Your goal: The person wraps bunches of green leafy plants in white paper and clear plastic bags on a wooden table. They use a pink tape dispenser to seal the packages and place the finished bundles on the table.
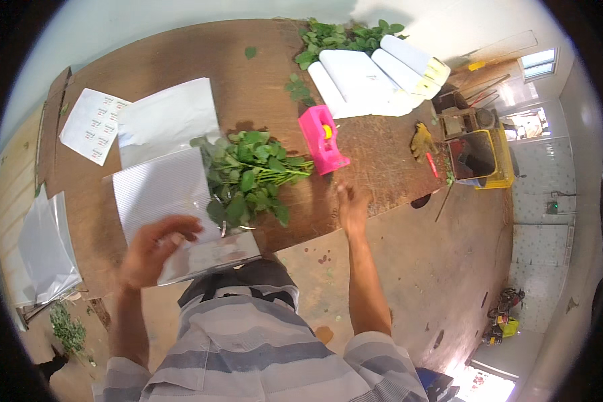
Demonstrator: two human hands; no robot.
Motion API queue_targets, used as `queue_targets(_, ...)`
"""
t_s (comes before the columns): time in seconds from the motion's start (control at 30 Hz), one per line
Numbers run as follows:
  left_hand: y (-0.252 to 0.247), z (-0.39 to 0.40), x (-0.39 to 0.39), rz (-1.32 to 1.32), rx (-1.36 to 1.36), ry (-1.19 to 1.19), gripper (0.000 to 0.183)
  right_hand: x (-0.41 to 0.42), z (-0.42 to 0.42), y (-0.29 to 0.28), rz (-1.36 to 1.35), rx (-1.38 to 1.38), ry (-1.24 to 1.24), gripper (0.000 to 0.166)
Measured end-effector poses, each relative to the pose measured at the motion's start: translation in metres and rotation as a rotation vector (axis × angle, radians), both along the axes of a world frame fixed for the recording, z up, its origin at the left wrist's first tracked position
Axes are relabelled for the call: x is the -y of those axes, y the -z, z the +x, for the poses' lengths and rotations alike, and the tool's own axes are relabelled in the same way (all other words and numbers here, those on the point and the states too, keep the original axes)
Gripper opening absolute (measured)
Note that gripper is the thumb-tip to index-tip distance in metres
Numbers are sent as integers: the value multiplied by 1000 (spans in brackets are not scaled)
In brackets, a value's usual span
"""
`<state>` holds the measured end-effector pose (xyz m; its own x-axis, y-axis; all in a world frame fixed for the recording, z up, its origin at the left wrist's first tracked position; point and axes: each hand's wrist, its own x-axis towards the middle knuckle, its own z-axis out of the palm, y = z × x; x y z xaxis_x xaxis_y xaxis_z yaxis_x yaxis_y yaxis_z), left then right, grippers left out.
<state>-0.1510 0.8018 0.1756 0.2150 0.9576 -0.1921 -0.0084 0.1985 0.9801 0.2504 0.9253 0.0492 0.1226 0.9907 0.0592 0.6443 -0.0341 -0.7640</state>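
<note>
My left hand (163, 246) hovers over the lower part of a white corrugated sheet (163, 191), its fingers bent and nothing visible in them. A bunch of green leafy cut stems (251, 176) lies beside the sheet, its bare stem ends pointing right. The sheet covers the left end of the bunch. Below it a clear plastic film (211, 256) reaches the table's near edge. My right hand (352, 203) is at the near edge, just below a pink tape dispenser (319, 140) with a yellow core. Blur hides whether its fingers hold anything.
White-wrapped bunches (354, 80) lie at the back of the wooden table (181, 50), leaves beyond them. A sticker sheet (93, 125) and white paper (171, 115) lie left. A yellow glove (423, 140), red marker (432, 165) and yellow crate (502, 161) are right.
</note>
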Motion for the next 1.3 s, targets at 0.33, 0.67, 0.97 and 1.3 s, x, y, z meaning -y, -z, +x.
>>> queue_targets(0.33, 47, 166, 29, -285, -111, 89, 29, -149, 31, 22, -478, 188, -350, 28)
queue_targets(0.67, 116, 273, -25, -344, -151, 137, 36, -33, 125, -17, -606, -277, -467, 29)
queue_targets(0.97, 181, 349, -160, -541, 461, -367, 30, 112, 190, -8, -760, -642, -65, 23)
queue_targets(1.3, 184, 389, -180, -599, 456, -730, 19, 94, 199, -9, -741, -366, -101, 24)
